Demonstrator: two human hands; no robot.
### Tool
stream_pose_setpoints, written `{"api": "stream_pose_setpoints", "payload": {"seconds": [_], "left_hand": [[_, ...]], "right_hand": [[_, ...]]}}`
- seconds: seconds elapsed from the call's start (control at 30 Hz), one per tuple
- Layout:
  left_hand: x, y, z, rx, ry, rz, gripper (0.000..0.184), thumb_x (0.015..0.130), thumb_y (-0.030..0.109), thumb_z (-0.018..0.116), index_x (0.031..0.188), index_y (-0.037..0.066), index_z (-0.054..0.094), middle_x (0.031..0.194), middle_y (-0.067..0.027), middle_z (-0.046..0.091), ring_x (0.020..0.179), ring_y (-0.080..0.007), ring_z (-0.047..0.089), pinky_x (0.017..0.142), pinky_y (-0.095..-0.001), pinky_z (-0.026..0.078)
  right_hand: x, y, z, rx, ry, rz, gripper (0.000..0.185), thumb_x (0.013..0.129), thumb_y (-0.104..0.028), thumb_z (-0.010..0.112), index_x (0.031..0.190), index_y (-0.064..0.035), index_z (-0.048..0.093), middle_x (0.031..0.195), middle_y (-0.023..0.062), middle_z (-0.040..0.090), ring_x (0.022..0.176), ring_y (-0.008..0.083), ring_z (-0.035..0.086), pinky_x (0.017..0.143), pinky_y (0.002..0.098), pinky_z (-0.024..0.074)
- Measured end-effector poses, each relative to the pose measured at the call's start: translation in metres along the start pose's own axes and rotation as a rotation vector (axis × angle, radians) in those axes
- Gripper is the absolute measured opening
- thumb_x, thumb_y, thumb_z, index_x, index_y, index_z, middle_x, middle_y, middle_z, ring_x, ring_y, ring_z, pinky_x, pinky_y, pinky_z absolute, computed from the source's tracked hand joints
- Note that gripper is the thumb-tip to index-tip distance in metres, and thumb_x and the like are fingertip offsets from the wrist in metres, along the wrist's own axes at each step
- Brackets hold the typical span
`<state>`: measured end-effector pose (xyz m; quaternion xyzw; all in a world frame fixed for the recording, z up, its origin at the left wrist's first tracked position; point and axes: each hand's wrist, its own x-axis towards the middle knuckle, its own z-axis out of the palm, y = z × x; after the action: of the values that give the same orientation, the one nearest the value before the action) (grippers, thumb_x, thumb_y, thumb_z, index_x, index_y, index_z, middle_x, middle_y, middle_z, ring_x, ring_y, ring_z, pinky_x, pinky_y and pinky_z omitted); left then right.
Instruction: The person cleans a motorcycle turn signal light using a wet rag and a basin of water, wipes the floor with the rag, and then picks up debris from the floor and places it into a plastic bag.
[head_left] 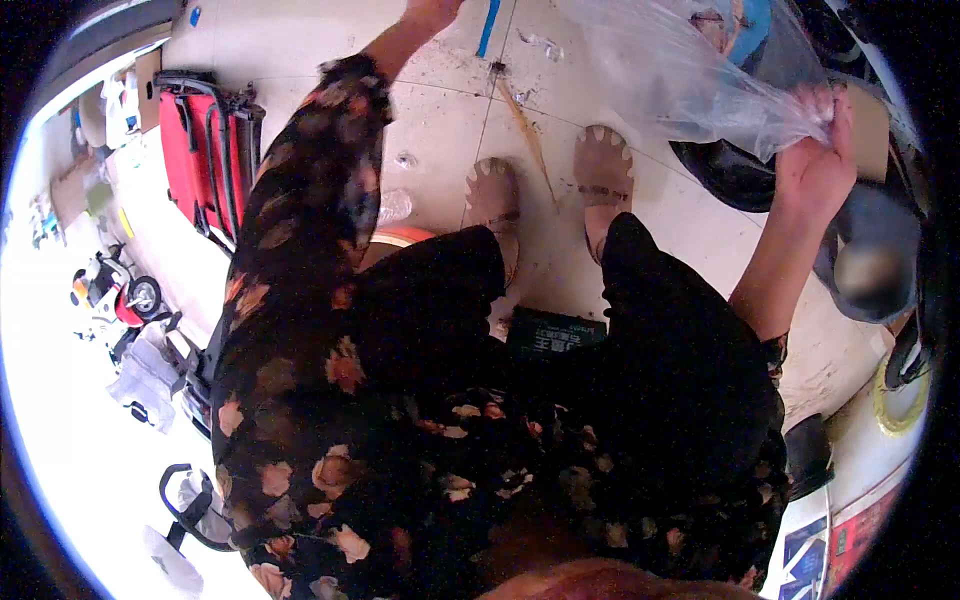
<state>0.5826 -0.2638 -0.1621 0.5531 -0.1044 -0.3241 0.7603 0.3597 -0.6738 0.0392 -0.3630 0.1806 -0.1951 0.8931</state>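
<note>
My right hand (818, 165) is closed on the gathered edge of a clear plastic bag (680, 85). The thin, crumpled film spreads from my fist toward the top of the view. Through it, something blue and brownish shows dimly, and I cannot make out what it is. At the top edge is my left hand (435, 10), stretched forward and mostly cut off, so its fingers do not show. A blue strip (488, 28) lies on the floor just right of that hand.
A folded red chair-like item (200, 150) with a black frame stands at left. Scraps and a thin tan strip (527, 135) litter the tiled floor near my feet. Black items (725, 172) lie at right. A dark box (556, 330) sits between my legs.
</note>
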Motion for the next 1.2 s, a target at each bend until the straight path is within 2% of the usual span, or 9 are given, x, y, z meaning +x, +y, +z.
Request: {"api": "stream_pose_setpoints", "payload": {"seconds": [0.03, 0.13, 0.23, 0.33, 0.43, 0.53, 0.83, 0.93, 1.2], "left_hand": [[-0.015, 0.014, 0.009, -0.297, -0.168, 0.034, 0.016, 0.085, 0.016, 0.063, 0.093, 0.002, 0.063, 0.087, -0.0113, 0.063, 0.088, -0.0245, 0.062, 0.075, -0.0359, 0.048], [-0.044, 0.054, 0.042, 1.106, -0.305, -0.101, 0.014, 0.089, 0.011, 0.057, 0.099, 0.004, 0.064, 0.097, -0.0087, 0.067, 0.09, -0.0167, 0.061, 0.086, -0.0318, 0.048], [-0.074, 0.027, 0.052, 1.114, -0.583, -0.195, 0.012, 0.088, 0.01, 0.055, 0.096, 0.006, 0.063, 0.09, -0.0093, 0.066, 0.084, -0.0196, 0.062, 0.082, -0.032, 0.049], [-0.089, -0.005, 0.081, 1.815, -0.88, -0.354, 0.028, 0.081, 0.019, 0.064, 0.107, 0.01, 0.06, 0.102, -0.0126, 0.062, 0.099, -0.0312, 0.059, 0.087, -0.0425, 0.048], [-0.108, -0.027, 0.087, 1.743, -0.332, 0.114, 0.043, 0.077, 0.022, 0.068, 0.117, 0.014, 0.055, 0.113, -0.0108, 0.057, 0.109, -0.0318, 0.053, 0.089, -0.046, 0.047], [-0.103, -0.033, 0.091, 1.762, -0.226, 0.212, 0.055, 0.075, 0.024, 0.07, 0.125, 0.016, 0.049, 0.121, -0.0092, 0.052, 0.113, -0.0325, 0.05, 0.089, -0.0451, 0.047], [-0.109, -0.069, 0.065, 1.687, -0.517, 0.01, 0.026, 0.085, 0.014, 0.052, 0.109, 0.014, 0.061, 0.103, -0.0119, 0.059, 0.099, -0.0307, 0.056, 0.092, -0.0428, 0.045], [-0.094, -0.054, 0.064, 1.795, -0.564, 0.322, 0.015, 0.083, 0.015, 0.056, 0.096, 0.012, 0.062, 0.093, -0.0068, 0.058, 0.096, -0.028, 0.056, 0.08, -0.0385, 0.051], [-0.032, -0.032, 0.111, 1.71, -0.22, 0.267, 0.027, 0.084, 0.023, 0.058, 0.11, 0.013, 0.061, 0.102, -0.0131, 0.058, 0.1, -0.0318, 0.055, 0.09, -0.0416, 0.047]], "right_hand": [[0.0, 0.001, -0.002, 0.007, -0.008, -0.005, 0.017, 0.09, -0.01, 0.054, 0.105, -0.0022, 0.057, 0.096, 0.0086, 0.058, 0.089, 0.0224, 0.053, 0.084, 0.0374, 0.0441], [0.003, 0.001, -0.013, 0.071, -0.118, 0.073, 0.019, 0.091, -0.011, 0.053, 0.106, -0.0014, 0.057, 0.096, 0.0093, 0.057, 0.091, 0.0228, 0.054, 0.086, 0.0387, 0.0442], [0.009, 0.004, -0.022, 0.101, -0.21, 0.101, 0.02, 0.091, -0.012, 0.053, 0.107, -0.0009, 0.057, 0.096, 0.0096, 0.057, 0.092, 0.0232, 0.054, 0.087, 0.0397, 0.0439], [0.003, 0.005, -0.008, 0.018, -0.041, 0.041, 0.021, 0.09, -0.012, 0.053, 0.107, -0.0005, 0.057, 0.095, 0.0098, 0.057, 0.092, 0.0232, 0.054, 0.088, 0.0399, 0.0436], [0.005, 0.004, -0.015, 0.021, -0.105, 0.067, 0.021, 0.09, -0.012, 0.053, 0.107, -0.0003, 0.057, 0.095, 0.0104, 0.057, 0.092, 0.0235, 0.054, 0.088, 0.0401, 0.0435], [0.004, 0.007, -0.014, 0.038, -0.099, 0.064, 0.02, 0.091, -0.011, 0.052, 0.107, 0.0001, 0.057, 0.095, 0.011, 0.057, 0.093, 0.0238, 0.054, 0.088, 0.04, 0.0434], [0.002, 0.014, 0.001, 0.079, -0.004, 0.1, 0.017, 0.09, -0.01, 0.053, 0.103, 0.0001, 0.056, 0.089, 0.009, 0.055, 0.087, 0.0217, 0.052, 0.085, 0.0377, 0.0422], [0.001, 0.015, 0.002, 0.062, -0.024, 0.089, 0.015, 0.09, -0.009, 0.053, 0.102, -0.0001, 0.055, 0.087, 0.008, 0.053, 0.085, 0.0212, 0.051, 0.083, 0.037, 0.0423], [-0.002, 0.02, 0.012, -0.007, -0.007, 0.059, 0.015, 0.091, -0.01, 0.052, 0.102, -0.0007, 0.055, 0.084, 0.007, 0.052, 0.084, 0.021, 0.05, 0.081, 0.0354, 0.0429]]}}
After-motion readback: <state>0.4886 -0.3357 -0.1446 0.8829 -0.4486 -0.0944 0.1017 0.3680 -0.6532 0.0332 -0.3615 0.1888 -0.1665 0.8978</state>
